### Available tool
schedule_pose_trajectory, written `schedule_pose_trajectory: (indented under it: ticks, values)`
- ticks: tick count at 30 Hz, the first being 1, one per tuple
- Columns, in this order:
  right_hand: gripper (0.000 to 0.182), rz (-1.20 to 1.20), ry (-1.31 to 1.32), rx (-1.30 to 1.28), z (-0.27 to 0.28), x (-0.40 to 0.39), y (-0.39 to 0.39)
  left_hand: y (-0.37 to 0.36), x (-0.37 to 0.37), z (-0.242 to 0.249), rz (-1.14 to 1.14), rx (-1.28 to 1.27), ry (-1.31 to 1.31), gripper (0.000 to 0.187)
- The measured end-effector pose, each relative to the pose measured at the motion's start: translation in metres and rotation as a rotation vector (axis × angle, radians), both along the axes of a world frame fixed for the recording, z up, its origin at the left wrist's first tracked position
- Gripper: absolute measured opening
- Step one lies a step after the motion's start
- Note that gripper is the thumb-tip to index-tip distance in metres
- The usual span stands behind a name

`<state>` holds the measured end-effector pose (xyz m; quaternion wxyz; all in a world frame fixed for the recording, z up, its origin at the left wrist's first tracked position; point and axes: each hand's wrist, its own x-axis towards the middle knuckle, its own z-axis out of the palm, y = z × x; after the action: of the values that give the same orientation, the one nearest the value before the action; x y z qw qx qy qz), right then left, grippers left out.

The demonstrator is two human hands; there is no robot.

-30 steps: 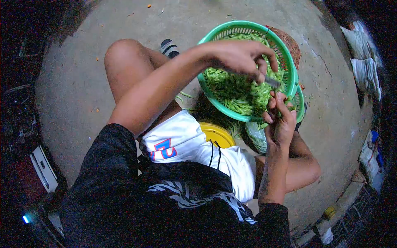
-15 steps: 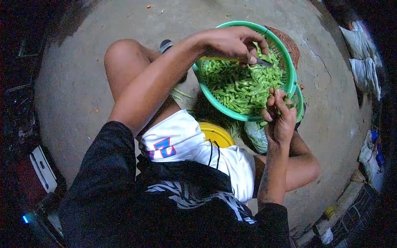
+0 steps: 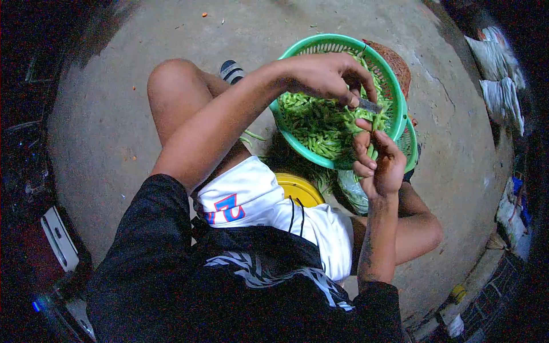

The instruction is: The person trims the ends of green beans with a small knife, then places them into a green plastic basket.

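Note:
My left hand (image 3: pixel 331 77) reaches over the green plastic basket (image 3: pixel 300 150), its fingers closed on a small knife. The dark knife blade (image 3: pixel 369 106) points right, toward my other hand. Close below it, my right hand (image 3: pixel 384 167) is at the basket's near right side, fingers curled round a green bean (image 3: pixel 373 152). Part of the bean is hidden by the fingers, and the blade's exact contact with it is hard to make out. A heap of sliced green beans (image 3: pixel 320 134) lies in the basket under both hands.
A second green basket (image 3: pixel 409 143) shows under the first. Around them are a reddish mesh sack (image 3: pixel 394 60), a clear plastic bag (image 3: pixel 353 193) and a yellow round container (image 3: pixel 298 188) between my legs. White sacks (image 3: pixel 503 103) line the right side.
My left hand has brought the knife down and slightly right, out of the heap. My right hand has shifted a little left, so the blade and bean are now close together.

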<state>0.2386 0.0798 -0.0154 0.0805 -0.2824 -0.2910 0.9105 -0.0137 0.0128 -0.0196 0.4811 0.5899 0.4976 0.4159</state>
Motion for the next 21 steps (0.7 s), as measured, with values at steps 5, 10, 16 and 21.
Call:
schedule_pose_trajectory:
  ticks: [5, 10, 16, 21]
  values:
    - [0.044, 0.025, 0.043, -0.081, 0.002, 0.0, 0.0, 0.0, 0.01, 0.004, -0.144, 0.035, 0.033, 0.035]
    - [0.04, -0.028, -0.015, -0.107, 0.017, -0.011, -0.01, -0.003, 0.005, 0.005, -0.009, 0.039, 0.091, 0.034]
    - [0.028, -0.091, -0.189, 0.139, -0.002, 0.001, -0.002, -0.006, 0.003, 0.007, 0.043, 0.0, 0.151, 0.033]
    - [0.027, -0.099, -0.25, 0.111, 0.002, 0.0, -0.003, -0.004, 0.005, 0.005, -0.003, -0.024, 0.151, 0.036]
